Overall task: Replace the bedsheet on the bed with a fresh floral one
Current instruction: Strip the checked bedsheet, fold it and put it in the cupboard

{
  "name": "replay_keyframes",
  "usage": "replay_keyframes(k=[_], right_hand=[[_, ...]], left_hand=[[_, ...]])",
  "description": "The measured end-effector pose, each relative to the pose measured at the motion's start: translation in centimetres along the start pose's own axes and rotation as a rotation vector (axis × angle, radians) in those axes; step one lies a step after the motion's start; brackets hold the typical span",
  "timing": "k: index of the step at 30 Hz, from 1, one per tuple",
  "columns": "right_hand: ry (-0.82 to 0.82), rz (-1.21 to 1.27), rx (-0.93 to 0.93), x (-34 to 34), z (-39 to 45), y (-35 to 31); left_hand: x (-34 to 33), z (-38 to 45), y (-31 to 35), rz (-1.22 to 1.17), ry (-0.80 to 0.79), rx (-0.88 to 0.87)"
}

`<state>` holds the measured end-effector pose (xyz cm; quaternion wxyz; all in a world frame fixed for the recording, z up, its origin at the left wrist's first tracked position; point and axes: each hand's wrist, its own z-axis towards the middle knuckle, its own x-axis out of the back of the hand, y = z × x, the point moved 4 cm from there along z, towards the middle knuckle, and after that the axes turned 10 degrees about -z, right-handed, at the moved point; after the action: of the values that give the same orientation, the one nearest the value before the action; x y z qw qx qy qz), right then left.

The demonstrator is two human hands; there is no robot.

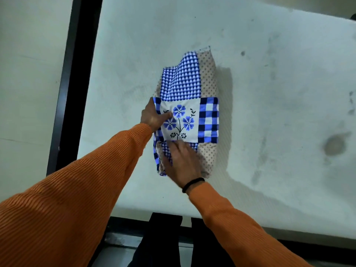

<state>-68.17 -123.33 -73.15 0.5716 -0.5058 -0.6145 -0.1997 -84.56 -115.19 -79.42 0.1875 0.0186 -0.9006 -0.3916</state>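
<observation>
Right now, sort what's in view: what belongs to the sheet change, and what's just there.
Belongs to the job:
folded floral sheet
bare mattress
left hand, gripping the sheet's left edge
right hand, fingers on the sheet's near edge

Just there:
black bed frame
black wristband
floor

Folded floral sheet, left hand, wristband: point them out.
folded floral sheet [187,120], head view, white flower panel.
left hand [154,117], head view, back of hand.
wristband [192,184], head view, black band on right wrist.
</observation>
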Motion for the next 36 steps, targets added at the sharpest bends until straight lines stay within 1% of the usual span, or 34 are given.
replay_keyframes(k=[1,2,3,4,6,7,9,11,13,15,17,19,20,21,22,23,24,25,26,28,29,30,31,32,34,36], right_hand=[[0.154,-0.075,0.023,0.6,0.4,0.7],[0.243,-0.141,0.013,1.1,0.9,1.7],[0.258,-0.195,-0.016,1.3,1.7,3.1],[0.219,-0.238,-0.054,1.2,2.5,4.7],[0.064,-0.301,-0.118,0.2,4.0,7.9],[-0.015,-0.325,-0.118,-0.5,4.7,9.4],[-0.165,-0.334,-0.082,-2.2,5.8,11.7],[-0.260,-0.349,-0.051,-3.6,6.4,13.0],[-0.255,-0.381,-0.051,-4.1,6.4,13.0],[-0.191,-0.385,-0.050,-3.6,5.3,12.4],[-0.130,-0.357,-0.005,-3.3,3.2,11.9],[-0.126,-0.321,0.075,-3.4,0.5,11.8],[-0.147,-0.320,0.120,-3.6,-0.9,12.0],[-0.182,-0.341,0.165,-3.9,-2.3,12.2],[-0.219,-0.383,0.206,-4.3,-3.4,12.5],[-0.250,-0.426,0.232,-4.6,-4.3,12.7],[-0.265,-0.449,0.237,-4.9,-4.8,13.0],[-0.262,-0.449,0.230,-5.0,-5.0,13.2],[-0.249,-0.439,0.221,-5.0,-5.1,13.5],[-0.200,-0.433,0.218,-4.7,-4.7,13.9],[-0.167,-0.433,0.224,-4.4,-4.4,14.1],[-0.121,-0.431,0.236,-4.0,-4.0,14.2],[-0.072,-0.421,0.252,-3.4,-3.5,14.3],[-0.026,-0.397,0.269,-2.7,-3.0,14.4],[0.047,-0.314,0.309,-0.6,-2.1,14.2],[0.119,-0.206,0.346,2.4,-1.0,13.7]], left_hand=[[0.0,0.5,-0.1,-0.006,-0.016,0.011],[-0.1,0.8,0.0,-0.024,-0.047,0.010],[-0.3,1.1,0.3,-0.057,-0.085,0.001],[-0.7,1.7,0.6,-0.110,-0.125,-0.017],[-1.6,2.6,1.6,-0.253,-0.211,-0.035],[-2.0,3.1,2.1,-0.348,-0.217,-0.007],[-2.5,4.3,3.3,-0.491,-0.155,0.067],[-2.7,6.6,4.4,-0.489,-0.070,0.066],[-2.0,8.7,5.9,-0.419,0.018,0.026],[-0.8,10.7,6.8,-0.372,0.079,0.008],[0.3,11.7,6.4,-0.416,0.105,0.049],[1.0,11.5,6.0,-0.515,0.103,0.079],[1.2,11.4,5.9,-0.527,0.110,0.027],[1.4,10.7,6.3,-0.462,0.138,-0.085],[1.5,9.9,7.0,-0.321,0.194,-0.269],[1.2,8.4,8.0,-0.136,0.248,-0.489],[0.2,6.9,8.8,0.051,0.258,-0.702],[-1.5,5.0,9.3,0.244,0.192,-0.866],[-3.6,3.0,9.2,0.442,0.065,-0.966],[-7.7,0.1,6.3,0.781,-0.237,-1.011],[-8.9,-0.9,4.0,0.899,-0.340,-1.008],[-9.3,-1.2,1.9,0.973,-0.389,-1.008],[-9.3,-1.0,-0.1,1.009,-0.397,-0.994],[-9.1,-0.5,-1.4,0.993,-0.391,-0.960],[-7.9,0.6,-2.4,0.990,-0.413,-0.908],[-7.0,1.6,-2.4,0.965,-0.532,-0.852]])
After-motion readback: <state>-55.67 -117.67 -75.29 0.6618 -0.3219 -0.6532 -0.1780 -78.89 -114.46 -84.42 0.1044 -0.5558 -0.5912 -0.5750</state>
